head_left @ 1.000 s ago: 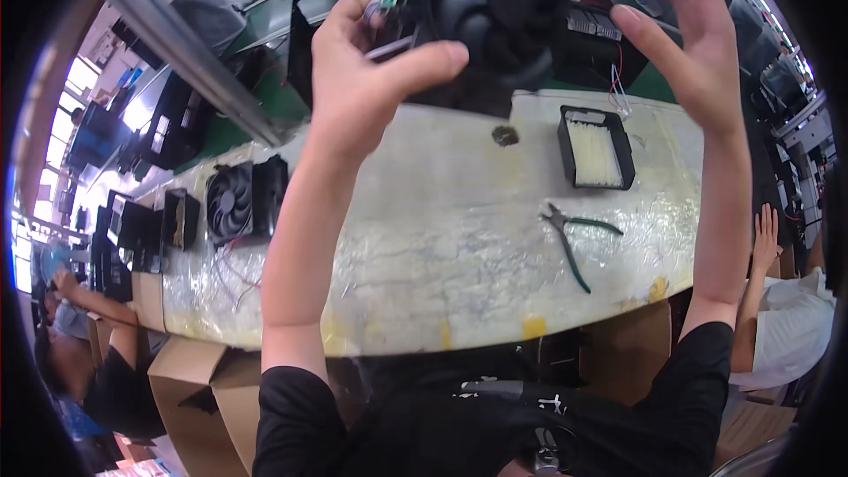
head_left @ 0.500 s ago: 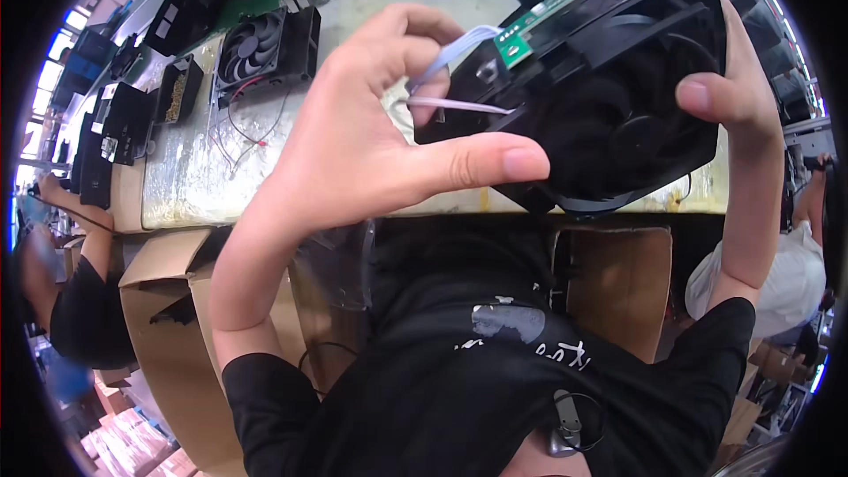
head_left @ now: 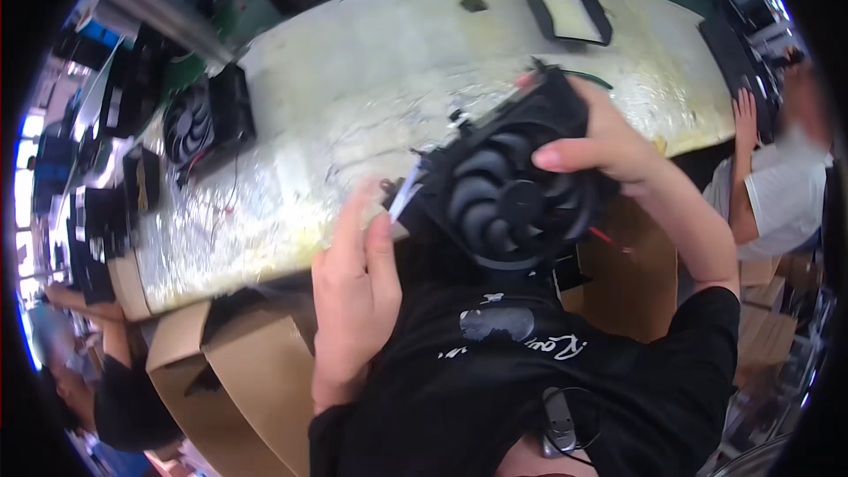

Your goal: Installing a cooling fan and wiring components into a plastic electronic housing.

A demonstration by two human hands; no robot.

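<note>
My right hand (head_left: 601, 141) grips a black cooling fan (head_left: 521, 203) in a dark frame. The thumb lies on its front rim, the fingers mostly behind it. The fan is held tilted over the near table edge, its bladed face toward me. A pale flat cable (head_left: 405, 194) comes from its left side, its lower end beside the thumb of my left hand (head_left: 349, 300). That hand is raised, with thumb and forefinger pointing up. Its fingertips are smeared, so whether they pinch the cable is unclear.
Another black fan (head_left: 190, 128) stands on the film-covered table (head_left: 353, 71) at left. A black rectangular frame (head_left: 570, 13) lies at the far right. Cardboard boxes (head_left: 256, 380) stand below the near edge. Other people (head_left: 768, 177) work at both sides.
The view has turned and shows more table. My right hand has brought the fan lower and closer to my body. My left hand has dropped and turned, its thumb now pointing up.
</note>
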